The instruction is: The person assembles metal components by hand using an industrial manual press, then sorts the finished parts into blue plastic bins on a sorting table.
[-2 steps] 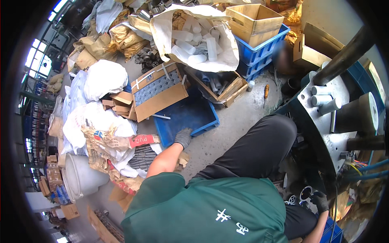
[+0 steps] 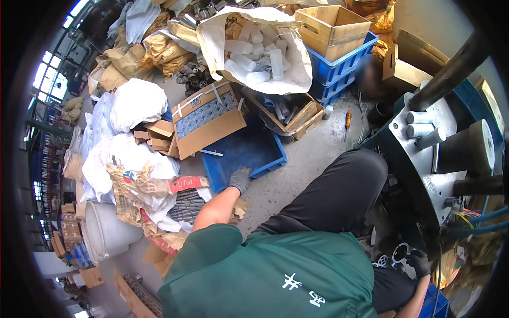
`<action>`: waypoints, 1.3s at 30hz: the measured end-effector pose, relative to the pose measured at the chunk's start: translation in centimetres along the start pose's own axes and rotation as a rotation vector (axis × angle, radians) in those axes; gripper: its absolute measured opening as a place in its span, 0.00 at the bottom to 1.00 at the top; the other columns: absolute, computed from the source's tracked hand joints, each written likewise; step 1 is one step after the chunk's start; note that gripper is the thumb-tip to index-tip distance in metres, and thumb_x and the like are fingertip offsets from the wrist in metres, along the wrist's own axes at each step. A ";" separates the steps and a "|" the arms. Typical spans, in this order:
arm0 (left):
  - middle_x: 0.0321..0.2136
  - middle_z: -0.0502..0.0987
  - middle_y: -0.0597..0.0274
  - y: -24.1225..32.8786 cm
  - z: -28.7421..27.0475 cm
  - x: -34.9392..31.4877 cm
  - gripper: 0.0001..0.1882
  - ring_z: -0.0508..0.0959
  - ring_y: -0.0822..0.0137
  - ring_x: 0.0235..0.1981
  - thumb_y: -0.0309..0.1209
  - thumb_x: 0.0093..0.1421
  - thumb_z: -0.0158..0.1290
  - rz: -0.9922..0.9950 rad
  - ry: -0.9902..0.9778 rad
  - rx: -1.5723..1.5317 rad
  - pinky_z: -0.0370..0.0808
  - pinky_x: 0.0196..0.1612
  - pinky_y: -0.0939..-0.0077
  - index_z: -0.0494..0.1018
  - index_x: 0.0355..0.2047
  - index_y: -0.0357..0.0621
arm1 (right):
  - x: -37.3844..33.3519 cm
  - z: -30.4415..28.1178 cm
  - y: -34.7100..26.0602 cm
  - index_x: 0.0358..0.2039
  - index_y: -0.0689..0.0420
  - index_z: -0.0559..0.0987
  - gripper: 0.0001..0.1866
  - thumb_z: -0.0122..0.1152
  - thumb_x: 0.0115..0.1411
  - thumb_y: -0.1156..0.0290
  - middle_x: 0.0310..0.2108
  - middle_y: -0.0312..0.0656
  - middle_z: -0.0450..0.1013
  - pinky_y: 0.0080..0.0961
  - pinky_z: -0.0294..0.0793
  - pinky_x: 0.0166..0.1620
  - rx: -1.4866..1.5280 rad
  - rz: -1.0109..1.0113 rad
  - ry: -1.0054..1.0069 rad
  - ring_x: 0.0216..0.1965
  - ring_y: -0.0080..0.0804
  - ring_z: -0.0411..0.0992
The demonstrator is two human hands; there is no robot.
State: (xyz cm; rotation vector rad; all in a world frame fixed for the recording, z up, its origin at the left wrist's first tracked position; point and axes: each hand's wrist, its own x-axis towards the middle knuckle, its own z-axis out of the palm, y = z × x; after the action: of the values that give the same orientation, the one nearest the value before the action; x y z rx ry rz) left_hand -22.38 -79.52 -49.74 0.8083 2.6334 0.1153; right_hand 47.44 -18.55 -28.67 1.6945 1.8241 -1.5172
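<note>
My left hand (image 2: 239, 180), in a grey glove, is closed over the near rim of a blue plastic crate (image 2: 212, 177) on the floor. The crate's inside is dark and dusty, with a pale strip lying across its left side. Low on the right, my right hand (image 2: 419, 263), in a dark glove, has its fingers bent at the edge of a ring-shaped metal part (image 2: 401, 252) beside my thigh. Another round, spoked part (image 2: 382, 261) lies next to that ring.
A cardboard box of grey parts (image 2: 209, 114) overlaps the crate's far left. Beyond are a sack of translucent plastic pieces (image 2: 254, 55) and stacked blue bins (image 2: 334, 69). An orange-handled screwdriver (image 2: 348, 120) lies on the floor. Machinery with a metal plate (image 2: 432, 185) stands close on my right.
</note>
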 end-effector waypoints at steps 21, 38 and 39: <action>0.64 0.77 0.38 7.3 -11.0 -5.5 0.34 0.78 0.45 0.66 0.34 0.60 0.62 -0.063 0.003 -0.245 0.73 0.70 0.57 0.74 0.67 0.37 | -1.0 0.5 0.3 0.51 0.60 0.86 0.17 0.66 0.61 0.73 0.34 0.37 0.83 0.25 0.79 0.34 -0.065 -0.137 -0.013 0.30 0.26 0.80; 0.49 0.86 0.57 -17.6 -47.8 -17.8 0.27 0.83 0.66 0.48 0.19 0.55 0.68 -0.069 0.624 -0.653 0.79 0.58 0.68 0.80 0.57 0.33 | 2.2 0.5 -0.4 0.42 0.61 0.86 0.11 0.68 0.57 0.76 0.29 0.44 0.83 0.29 0.84 0.32 -0.014 -0.203 -0.041 0.29 0.33 0.83; 0.49 0.86 0.56 -18.7 -47.3 -16.4 0.27 0.84 0.65 0.48 0.19 0.56 0.67 -0.072 0.710 -0.576 0.79 0.58 0.68 0.80 0.57 0.33 | 2.2 0.4 -0.3 0.42 0.61 0.86 0.11 0.68 0.58 0.75 0.29 0.43 0.83 0.29 0.83 0.31 0.042 -0.213 -0.081 0.28 0.33 0.83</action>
State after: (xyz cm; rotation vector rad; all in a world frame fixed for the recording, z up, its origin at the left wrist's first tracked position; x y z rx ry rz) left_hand -37.78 -102.55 -4.02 0.5205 2.9730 1.2801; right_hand 46.36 -17.45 -30.34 1.4714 1.9955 -1.6910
